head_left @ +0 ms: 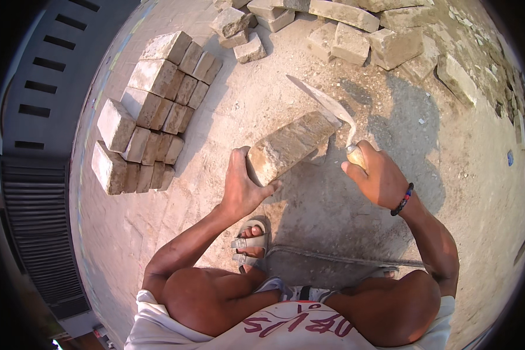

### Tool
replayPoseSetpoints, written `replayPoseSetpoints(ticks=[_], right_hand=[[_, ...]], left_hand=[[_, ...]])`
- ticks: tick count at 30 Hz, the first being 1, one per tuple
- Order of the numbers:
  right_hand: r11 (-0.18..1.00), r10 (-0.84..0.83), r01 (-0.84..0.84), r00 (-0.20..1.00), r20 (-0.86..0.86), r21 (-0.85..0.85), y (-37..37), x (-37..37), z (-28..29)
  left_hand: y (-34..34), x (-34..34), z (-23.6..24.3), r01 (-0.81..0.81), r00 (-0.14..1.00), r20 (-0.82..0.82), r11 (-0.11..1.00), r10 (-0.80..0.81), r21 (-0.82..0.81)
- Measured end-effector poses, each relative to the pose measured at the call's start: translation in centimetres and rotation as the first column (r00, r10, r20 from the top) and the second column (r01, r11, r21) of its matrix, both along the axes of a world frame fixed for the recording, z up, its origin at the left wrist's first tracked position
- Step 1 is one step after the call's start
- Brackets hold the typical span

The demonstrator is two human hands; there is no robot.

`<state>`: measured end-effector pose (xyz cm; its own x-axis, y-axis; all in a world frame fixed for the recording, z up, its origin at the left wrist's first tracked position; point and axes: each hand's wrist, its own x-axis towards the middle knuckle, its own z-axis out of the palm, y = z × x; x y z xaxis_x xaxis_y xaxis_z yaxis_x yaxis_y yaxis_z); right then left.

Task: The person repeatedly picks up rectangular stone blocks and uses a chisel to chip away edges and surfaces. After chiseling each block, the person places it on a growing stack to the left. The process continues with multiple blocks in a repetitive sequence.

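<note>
In the middle of the view a worn, tan paving brick (294, 140) is held tilted, its right end farther away. My left hand (245, 184) grips its near left end, thumb along the underside and fingers wrapped over the edge. My right hand (379, 172) is closed round the pale wooden handle of a trowel (318, 98). The trowel's metal blade points up and left, lying along the far right end of the brick; whether it presses on it I cannot tell. Part of another block (319, 153) shows beneath the brick.
To the left stands a neat stack of bricks (151, 108). Loose bricks (350, 44) lie heaped at the far side, spreading right into rubble (490, 64). A gate with dark slats (35, 227) borders the left. My sandalled foot (252, 242) is close below the left hand.
</note>
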<state>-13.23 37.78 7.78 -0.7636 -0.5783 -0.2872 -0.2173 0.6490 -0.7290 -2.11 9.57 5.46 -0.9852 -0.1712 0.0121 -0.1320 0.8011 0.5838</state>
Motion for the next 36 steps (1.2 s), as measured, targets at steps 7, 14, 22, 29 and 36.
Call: replayPoseSetpoints(ticks=[7,14,22,29,36], right_hand=[[1.0,-0.001,0.001,0.999,0.045,0.004,-0.8,-0.4,-2.6],[0.996,0.033,-0.039,0.996,-0.079,-0.075,0.0,0.9,-3.6],[0.918,-0.066,-0.041,0.966,-0.252,-0.395,0.6,3.5,1.0],[0.971,0.01,-0.045,0.989,-0.15,-0.235,-0.1,1.7,2.4],[0.989,0.088,-0.1,0.99,-0.11,-0.108,-0.6,0.7,-0.1]], left_hand=[[0.2,-0.4,0.0,-0.007,1.0,0.022,0.999,0.006,0.049],[0.0,-0.4,-0.2,0.032,0.999,-0.014,0.999,-0.032,0.0],[0.1,-0.5,0.0,0.006,0.999,0.032,1.0,-0.006,-0.001],[-0.2,-0.2,-0.1,-0.009,0.999,0.042,1.0,0.01,-0.02],[-0.2,-0.5,-0.3,-0.016,1.0,0.001,0.998,0.016,0.06]])
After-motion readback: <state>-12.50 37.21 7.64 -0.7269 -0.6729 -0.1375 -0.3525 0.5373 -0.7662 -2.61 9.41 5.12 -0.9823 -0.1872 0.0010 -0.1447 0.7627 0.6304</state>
